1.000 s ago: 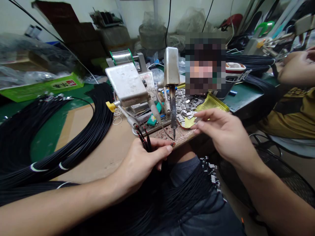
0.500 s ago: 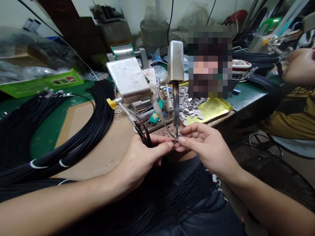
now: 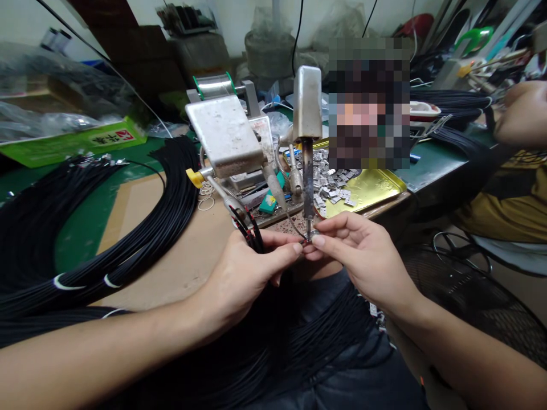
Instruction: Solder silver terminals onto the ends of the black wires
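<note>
Left fingers (image 3: 293, 249) pinching cable end (image 3: 304, 242); right fingers (image 3: 321, 241) metal connector (image 3: 314, 232), beside iron tip (image 3: 308, 225).

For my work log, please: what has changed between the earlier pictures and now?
The right hand, holding a small metal piece, moved leftward from beside the gold tray to the soldering tip, close to the left hand. The left hand still holds black cables.

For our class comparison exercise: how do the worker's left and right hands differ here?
The left hand grips several black wires; the right hand pinches a small metal piece. The left hand is nearer the cable coil; the right hand is nearer the gold tray. Both are bare and close to the soldering iron.
</note>
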`<state>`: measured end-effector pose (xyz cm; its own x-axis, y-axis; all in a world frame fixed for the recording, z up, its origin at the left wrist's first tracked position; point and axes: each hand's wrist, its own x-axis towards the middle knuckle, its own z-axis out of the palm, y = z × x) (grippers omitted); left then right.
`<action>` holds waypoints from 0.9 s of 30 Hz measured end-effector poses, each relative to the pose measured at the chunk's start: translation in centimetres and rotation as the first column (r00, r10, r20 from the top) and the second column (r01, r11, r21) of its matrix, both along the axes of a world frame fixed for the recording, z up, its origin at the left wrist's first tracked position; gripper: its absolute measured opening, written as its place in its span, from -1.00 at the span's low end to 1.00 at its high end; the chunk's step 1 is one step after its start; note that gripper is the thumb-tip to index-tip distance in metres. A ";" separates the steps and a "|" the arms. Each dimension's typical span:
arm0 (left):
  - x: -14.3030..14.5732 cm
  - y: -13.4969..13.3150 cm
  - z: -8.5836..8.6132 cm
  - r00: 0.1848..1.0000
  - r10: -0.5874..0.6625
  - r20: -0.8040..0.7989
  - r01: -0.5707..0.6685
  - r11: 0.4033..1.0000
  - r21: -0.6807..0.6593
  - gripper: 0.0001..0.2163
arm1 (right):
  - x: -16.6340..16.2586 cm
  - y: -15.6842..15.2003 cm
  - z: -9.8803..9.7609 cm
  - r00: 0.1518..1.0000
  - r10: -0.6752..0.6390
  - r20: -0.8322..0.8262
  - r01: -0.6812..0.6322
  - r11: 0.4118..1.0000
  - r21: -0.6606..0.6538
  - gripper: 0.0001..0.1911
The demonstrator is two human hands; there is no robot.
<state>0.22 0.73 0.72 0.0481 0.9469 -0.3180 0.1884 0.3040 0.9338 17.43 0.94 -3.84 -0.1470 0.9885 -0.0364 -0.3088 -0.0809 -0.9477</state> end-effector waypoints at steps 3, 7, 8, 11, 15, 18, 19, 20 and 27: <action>-0.1 0.0 -0.1 1.000 -0.012 0.007 0.012 1.000 0.006 -0.79 | 0.0 0.0 0.0 1.000 -0.008 -0.005 0.008 1.000 -0.001 -0.73; -0.1 0.1 -0.1 1.000 -0.026 0.012 0.026 1.000 0.010 -0.80 | 0.0 0.0 0.0 1.000 -0.006 -0.010 0.006 1.000 0.002 -0.73; -0.2 0.1 -0.2 0.999 -0.030 0.013 0.030 0.999 0.010 -0.80 | 0.0 0.0 0.1 1.000 -0.006 -0.012 0.006 1.000 0.002 -0.73; -0.2 0.1 -0.2 0.999 -0.038 0.008 0.038 0.999 0.017 -0.80 | 0.0 -0.1 0.1 1.000 -0.009 -0.014 0.009 1.000 0.001 -0.73; -0.2 0.1 -0.1 0.999 -0.041 -0.002 0.041 0.999 0.023 -0.80 | 0.0 -0.1 0.1 1.000 -0.010 -0.008 0.010 1.000 0.002 -0.72; -0.1 0.1 -0.1 0.999 -0.034 -0.012 0.035 0.999 0.016 -0.80 | 0.1 0.0 0.0 1.000 -0.003 0.002 0.003 1.000 0.006 -0.71; -0.1 0.1 -0.1 0.999 -0.032 -0.014 0.032 0.999 0.011 -0.80 | 0.1 0.0 0.0 1.000 -0.002 0.006 0.002 1.000 0.006 -0.71; -0.1 0.1 -0.1 0.999 -0.031 -0.014 0.031 1.000 0.004 -0.80 | 0.1 0.0 -0.1 1.000 0.000 0.009 0.000 1.000 0.006 -0.71; -0.1 0.2 -0.1 0.999 -0.036 -0.018 0.035 0.999 -0.013 -0.79 | 0.0 0.0 -0.2 1.000 -0.003 0.017 0.003 1.000 0.001 -0.73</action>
<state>0.07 0.88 0.62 0.0756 0.9407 -0.3308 0.2163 0.3083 0.9264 17.46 0.90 -4.01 -0.1437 0.9889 -0.0378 -0.2928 -0.0790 -0.9529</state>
